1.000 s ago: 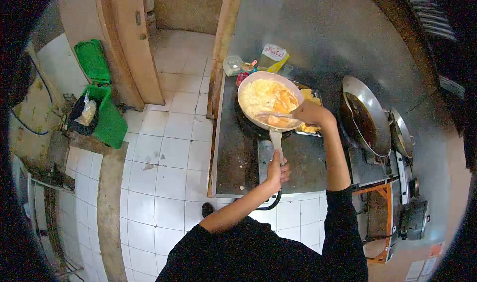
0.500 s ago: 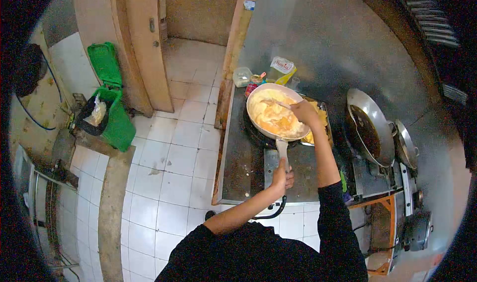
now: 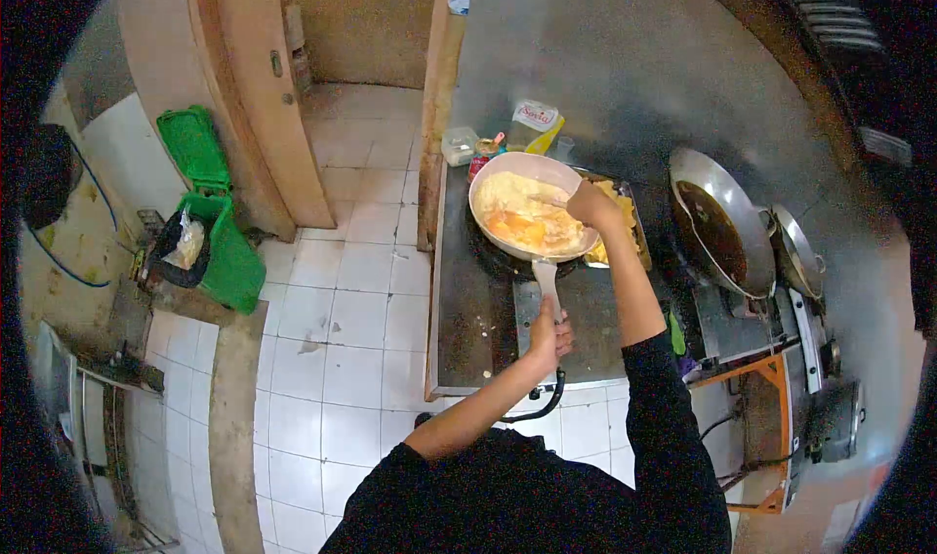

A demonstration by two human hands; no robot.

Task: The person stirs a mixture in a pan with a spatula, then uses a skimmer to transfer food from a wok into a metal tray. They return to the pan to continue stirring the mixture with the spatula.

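Note:
My left hand point(image 3: 551, 336) is closed around the pale handle point(image 3: 547, 279) of a frying pan point(image 3: 566, 175) over the burner. Inside the pan lies a pale yellow, egg-like mixture point(image 3: 508, 191) with orange patches near its lower left side. My right hand point(image 3: 593, 205) is over the pan's right side, its fingers closed on a slim utensil point(image 3: 549, 200) that reaches into the mixture. The utensil's tip is too blurred to name its kind. Just right of the pan, partly behind my right forearm, a metal tray point(image 3: 639, 232) holds yellow pieces point(image 3: 622, 203).
Behind the pan stand an opened can point(image 3: 480, 156), a clear plastic tub point(image 3: 459, 146) and a labelled oil pouch point(image 3: 535, 124). At the right sit a large wok point(image 3: 691, 168) of dark oil and another pan point(image 3: 800, 251). A green bin point(image 3: 234, 261) stands on the left floor.
The utensil and my right hand have shifted within the pan. The mixture has drawn away from the upper right wall, and its orange patches sit lower left. My left hand keeps the handle.

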